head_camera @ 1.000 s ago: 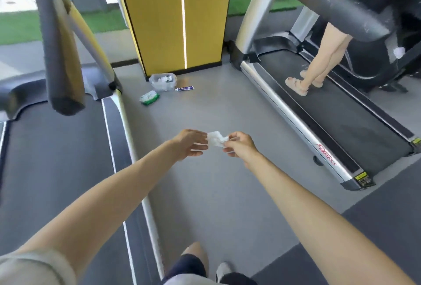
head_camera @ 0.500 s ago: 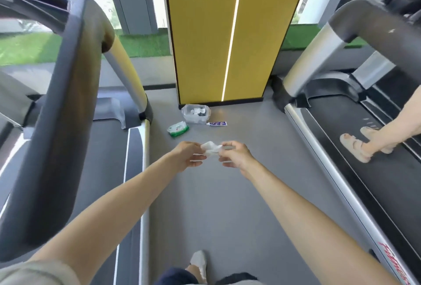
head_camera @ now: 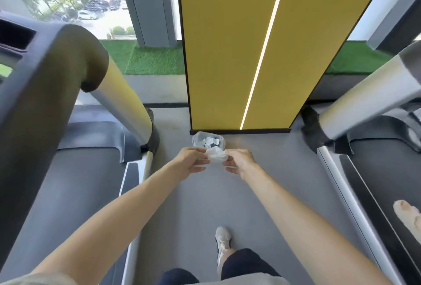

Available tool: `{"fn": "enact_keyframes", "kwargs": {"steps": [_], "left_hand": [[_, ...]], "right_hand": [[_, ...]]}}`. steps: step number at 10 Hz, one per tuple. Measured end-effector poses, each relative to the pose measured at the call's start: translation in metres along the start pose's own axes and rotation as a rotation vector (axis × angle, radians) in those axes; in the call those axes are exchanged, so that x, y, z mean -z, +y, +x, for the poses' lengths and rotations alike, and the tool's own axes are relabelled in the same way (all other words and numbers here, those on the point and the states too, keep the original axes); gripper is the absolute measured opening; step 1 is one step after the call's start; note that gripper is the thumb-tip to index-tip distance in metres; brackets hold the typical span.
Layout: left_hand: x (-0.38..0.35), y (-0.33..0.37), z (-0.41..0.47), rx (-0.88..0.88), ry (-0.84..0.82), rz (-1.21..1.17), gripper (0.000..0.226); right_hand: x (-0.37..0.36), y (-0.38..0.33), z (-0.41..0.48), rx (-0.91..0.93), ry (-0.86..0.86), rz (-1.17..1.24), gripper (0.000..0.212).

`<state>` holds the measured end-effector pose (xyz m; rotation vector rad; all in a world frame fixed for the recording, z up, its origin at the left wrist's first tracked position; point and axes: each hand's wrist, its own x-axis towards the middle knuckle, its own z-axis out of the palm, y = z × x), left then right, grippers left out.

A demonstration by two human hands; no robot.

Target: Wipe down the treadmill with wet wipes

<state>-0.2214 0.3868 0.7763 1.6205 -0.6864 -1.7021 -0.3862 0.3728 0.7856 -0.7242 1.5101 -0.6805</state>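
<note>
A crumpled white wet wipe [head_camera: 216, 156] hangs between my two hands, over the grey floor in the aisle between two treadmills. My left hand [head_camera: 190, 161] pinches its left side and my right hand [head_camera: 240, 161] pinches its right side. The left treadmill [head_camera: 68, 184] fills the left of the view, with a dark padded handrail [head_camera: 45, 84] and a grey belt. Just beyond my hands, at the foot of the yellow pillar, a clear plastic tub [head_camera: 208, 140] holding white crumpled wipes sits on the floor. The green wipes pack is hidden behind my left hand.
A yellow pillar [head_camera: 250, 45] stands straight ahead. A second treadmill [head_camera: 376, 171] runs along the right, with another person's sandalled foot [head_camera: 407, 214] on its belt. My white shoe [head_camera: 223, 241] is on the grey floor [head_camera: 205, 205] between the machines.
I have walked forward along the aisle toward the pillar and tub, and my view tilted up. Both hands kept hold of the wipe, which is now more bunched up.
</note>
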Motion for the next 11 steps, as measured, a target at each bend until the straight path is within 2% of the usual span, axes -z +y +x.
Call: {"fn": "enact_keyframes", "kwargs": {"steps": [1, 3, 4, 6, 7, 9, 11], "left_hand": [[-0.002, 0.033, 0.056, 0.045, 0.028, -0.026, 0.028], [0.003, 0.087, 0.152, 0.118, -0.015, -0.061, 0.026], [0.012, 0.118, 0.210, 0.143, 0.007, -0.059, 0.032], [0.033, 0.185, 0.316, 0.198, -0.025, 0.064, 0.035], [0.040, 0.211, 0.357, 0.237, 0.032, 0.140, 0.038], [0.068, 0.237, 0.402, 0.322, 0.077, 0.227, 0.041], [0.079, 0.246, 0.405, 0.305, 0.170, 0.247, 0.035]], "right_hand": [[0.000, -0.040, 0.063, -0.027, -0.019, -0.013, 0.004], [-0.022, -0.093, 0.166, -0.124, -0.012, -0.070, 0.006], [-0.038, -0.117, 0.221, -0.161, 0.021, -0.108, 0.005], [-0.069, -0.164, 0.320, -0.250, 0.068, -0.108, 0.012], [-0.083, -0.190, 0.355, -0.304, 0.092, -0.107, 0.009], [-0.093, -0.211, 0.401, -0.387, 0.131, -0.215, 0.010], [-0.089, -0.216, 0.415, -0.413, 0.065, -0.242, 0.016]]}}
